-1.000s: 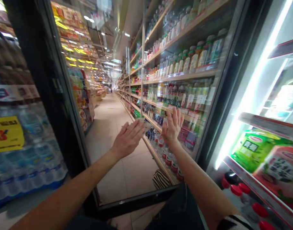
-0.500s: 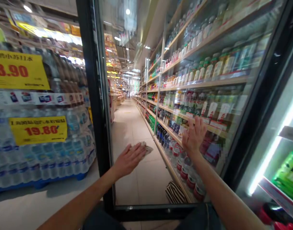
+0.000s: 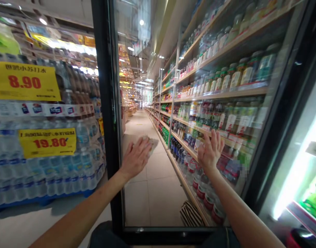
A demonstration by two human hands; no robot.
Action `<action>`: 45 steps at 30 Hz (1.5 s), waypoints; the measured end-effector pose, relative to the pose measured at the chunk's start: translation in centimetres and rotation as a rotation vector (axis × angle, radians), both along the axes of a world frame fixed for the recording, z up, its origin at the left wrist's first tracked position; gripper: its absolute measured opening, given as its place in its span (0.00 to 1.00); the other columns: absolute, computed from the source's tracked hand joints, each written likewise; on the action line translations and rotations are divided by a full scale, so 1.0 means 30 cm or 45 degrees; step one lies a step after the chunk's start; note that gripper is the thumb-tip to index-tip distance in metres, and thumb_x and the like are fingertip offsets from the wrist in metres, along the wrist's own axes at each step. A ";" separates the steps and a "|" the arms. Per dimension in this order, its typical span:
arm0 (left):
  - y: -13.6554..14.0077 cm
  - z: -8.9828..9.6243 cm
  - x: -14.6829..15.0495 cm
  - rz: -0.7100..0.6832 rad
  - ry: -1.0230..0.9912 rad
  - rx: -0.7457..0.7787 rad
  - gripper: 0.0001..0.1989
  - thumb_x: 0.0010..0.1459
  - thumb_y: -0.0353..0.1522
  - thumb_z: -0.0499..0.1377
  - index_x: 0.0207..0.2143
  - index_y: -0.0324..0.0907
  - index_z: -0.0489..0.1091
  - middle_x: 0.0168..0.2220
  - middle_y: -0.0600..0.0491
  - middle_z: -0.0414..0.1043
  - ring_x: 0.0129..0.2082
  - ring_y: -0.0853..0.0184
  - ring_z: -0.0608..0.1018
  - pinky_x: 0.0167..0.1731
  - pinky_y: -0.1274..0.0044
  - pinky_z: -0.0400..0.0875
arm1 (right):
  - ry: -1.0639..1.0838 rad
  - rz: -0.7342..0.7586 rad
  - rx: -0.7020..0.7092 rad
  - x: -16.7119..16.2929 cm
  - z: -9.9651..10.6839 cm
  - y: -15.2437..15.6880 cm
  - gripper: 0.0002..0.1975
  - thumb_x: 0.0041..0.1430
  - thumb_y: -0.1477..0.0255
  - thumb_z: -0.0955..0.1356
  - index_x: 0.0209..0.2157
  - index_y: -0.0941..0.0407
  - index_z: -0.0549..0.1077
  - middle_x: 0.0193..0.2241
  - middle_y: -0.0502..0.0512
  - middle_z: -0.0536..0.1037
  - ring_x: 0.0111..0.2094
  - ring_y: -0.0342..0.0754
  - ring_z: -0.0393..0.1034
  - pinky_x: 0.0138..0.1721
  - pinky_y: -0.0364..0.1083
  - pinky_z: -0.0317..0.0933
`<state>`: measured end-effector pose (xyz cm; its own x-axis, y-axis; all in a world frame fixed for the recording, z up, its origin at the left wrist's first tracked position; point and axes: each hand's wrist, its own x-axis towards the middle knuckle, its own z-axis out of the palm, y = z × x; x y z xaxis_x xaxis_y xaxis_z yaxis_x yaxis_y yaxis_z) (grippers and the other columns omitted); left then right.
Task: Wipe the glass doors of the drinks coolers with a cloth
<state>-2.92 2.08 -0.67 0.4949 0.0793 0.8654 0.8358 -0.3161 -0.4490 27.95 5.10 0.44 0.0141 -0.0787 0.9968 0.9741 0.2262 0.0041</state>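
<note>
A bare left hand (image 3: 136, 157) is covering part of a pale, wrinkled cloth (image 3: 153, 144) before a black-framed clear glass door (image 3: 106, 86).
From this hand the cloth is peeping out at two o'clock; the fingers are lying nearly straight over it, and I cannot tell whether they are gripping. The bare right hand (image 3: 211, 151), at four o'clock of the view, is holding nothing visible and standing open, fingers raised. Yellow rectangular price signs (image 3: 47, 143) with red figures are hanging at nine o'clock, by stacked clear plastic bottles (image 3: 44, 186).
</note>
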 end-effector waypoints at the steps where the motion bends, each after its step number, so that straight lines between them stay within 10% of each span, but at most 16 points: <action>1: 0.002 0.036 0.013 0.028 -0.117 0.032 0.24 0.58 0.32 0.52 0.58 0.39 0.55 0.59 0.44 0.58 0.64 0.64 0.47 0.62 0.65 0.42 | 0.010 -0.001 -0.011 0.000 0.000 0.000 0.24 0.58 0.68 0.58 0.56 0.57 0.62 0.58 0.63 0.60 0.62 0.55 0.48 0.59 0.58 0.42; 8: 0.015 0.133 0.124 -0.175 0.525 0.072 0.20 0.58 0.29 0.50 0.54 0.44 0.61 0.58 0.54 0.61 0.64 0.67 0.48 0.63 0.68 0.37 | -0.014 0.008 0.028 -0.005 0.006 -0.007 0.23 0.59 0.70 0.58 0.56 0.57 0.62 0.58 0.62 0.60 0.62 0.55 0.48 0.59 0.58 0.43; 13: 0.032 0.278 0.191 -0.051 0.008 0.125 0.21 0.60 0.32 0.50 0.56 0.39 0.58 0.60 0.47 0.57 0.64 0.64 0.48 0.62 0.65 0.38 | 0.003 -0.003 0.005 -0.006 0.005 -0.003 0.23 0.59 0.71 0.58 0.56 0.56 0.61 0.59 0.61 0.60 0.62 0.55 0.49 0.59 0.59 0.44; 20: 0.026 0.192 0.267 -0.175 0.659 0.048 0.22 0.59 0.31 0.50 0.56 0.45 0.58 0.61 0.55 0.55 0.64 0.66 0.49 0.63 0.67 0.37 | -0.031 0.032 0.043 -0.005 0.005 -0.004 0.26 0.59 0.72 0.59 0.59 0.53 0.56 0.60 0.60 0.57 0.63 0.54 0.46 0.59 0.59 0.43; 26: 0.036 0.321 0.336 -0.060 0.082 0.118 0.21 0.60 0.33 0.49 0.56 0.38 0.58 0.60 0.47 0.56 0.63 0.61 0.52 0.61 0.64 0.41 | -0.036 0.053 0.056 -0.004 0.003 -0.001 0.25 0.60 0.73 0.58 0.59 0.53 0.56 0.60 0.60 0.56 0.63 0.54 0.45 0.60 0.59 0.42; 32: 0.020 0.225 0.386 -0.104 0.499 0.082 0.21 0.60 0.31 0.49 0.57 0.43 0.57 0.60 0.52 0.56 0.63 0.63 0.53 0.61 0.66 0.44 | -0.125 0.015 -0.016 0.024 -0.009 -0.005 0.28 0.59 0.73 0.58 0.62 0.55 0.50 0.61 0.61 0.55 0.63 0.53 0.44 0.60 0.59 0.41; 38: 0.051 0.375 0.435 -0.062 0.015 0.107 0.22 0.61 0.33 0.47 0.57 0.38 0.56 0.61 0.47 0.53 0.63 0.59 0.51 0.61 0.62 0.43 | -0.122 -0.083 -0.106 0.135 0.011 -0.014 0.31 0.59 0.71 0.58 0.63 0.55 0.44 0.60 0.62 0.57 0.63 0.53 0.46 0.60 0.61 0.37; 45: 0.051 0.145 0.537 -0.247 0.580 0.116 0.21 0.60 0.31 0.47 0.56 0.40 0.59 0.61 0.50 0.55 0.62 0.62 0.54 0.61 0.66 0.45 | -0.089 -0.181 -0.154 0.257 -0.017 -0.035 0.30 0.61 0.70 0.58 0.63 0.56 0.46 0.59 0.63 0.58 0.62 0.53 0.47 0.60 0.60 0.41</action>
<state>13.19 3.61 3.68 0.8219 -0.1174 0.5574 0.4784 -0.3889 -0.7873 35.65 4.05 -0.07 -0.0586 0.0453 0.9973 0.9945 0.0890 0.0544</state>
